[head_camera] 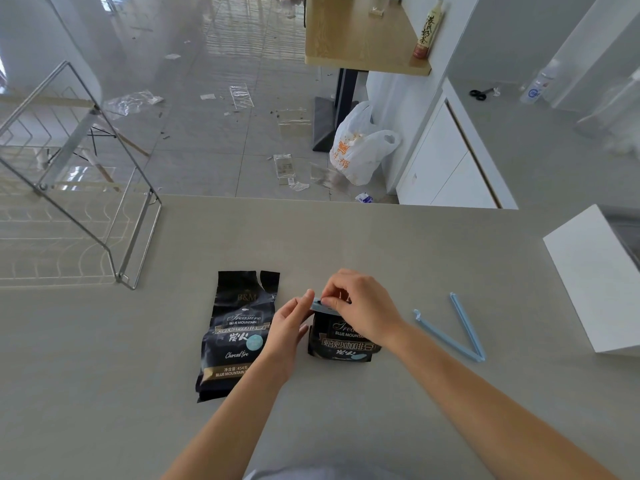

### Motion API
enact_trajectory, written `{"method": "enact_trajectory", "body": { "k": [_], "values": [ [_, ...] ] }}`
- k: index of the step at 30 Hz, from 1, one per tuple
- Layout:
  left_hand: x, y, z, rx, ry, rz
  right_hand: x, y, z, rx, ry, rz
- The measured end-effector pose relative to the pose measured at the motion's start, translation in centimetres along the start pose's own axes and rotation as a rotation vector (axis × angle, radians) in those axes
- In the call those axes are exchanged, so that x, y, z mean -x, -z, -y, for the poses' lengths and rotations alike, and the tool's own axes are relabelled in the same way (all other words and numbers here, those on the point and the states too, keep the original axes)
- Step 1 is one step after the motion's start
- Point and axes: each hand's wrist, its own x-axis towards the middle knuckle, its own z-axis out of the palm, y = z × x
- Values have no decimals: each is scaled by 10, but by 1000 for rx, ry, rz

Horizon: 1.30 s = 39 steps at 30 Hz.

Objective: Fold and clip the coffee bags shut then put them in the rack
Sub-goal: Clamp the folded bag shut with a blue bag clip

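Two black coffee bags lie on the grey counter. The left bag [235, 337] lies flat with its torn top unfolded. On the right bag [343, 344] the top is folded down, and a light blue clip [320, 305] sits across the fold. My left hand [289, 327] holds the clip's left end. My right hand [360, 306] pinches the clip and the folded top from above. A second light blue clip [457, 329] lies open in a V to the right. The wire rack [104, 216] stands at the counter's far left.
A white box [595, 278] sits at the counter's right edge. Beyond the counter's far edge is a tiled floor with plastic scraps, a white shopping bag [360, 150] and a wooden table [360, 32].
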Motion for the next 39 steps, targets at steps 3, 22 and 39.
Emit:
{"method": "enact_trajectory", "body": {
  "k": [3, 22, 39],
  "values": [
    [-1, -2, 0, -33, -15, -45, 2, -11, 1, 132, 53, -31],
    [5, -2, 6, -187, -137, -16, 3, -13, -5, 27, 10, 41],
    [6, -2, 6, -329, -240, 48, 7, -11, -10, -89, 99, 90]
  ]
}}
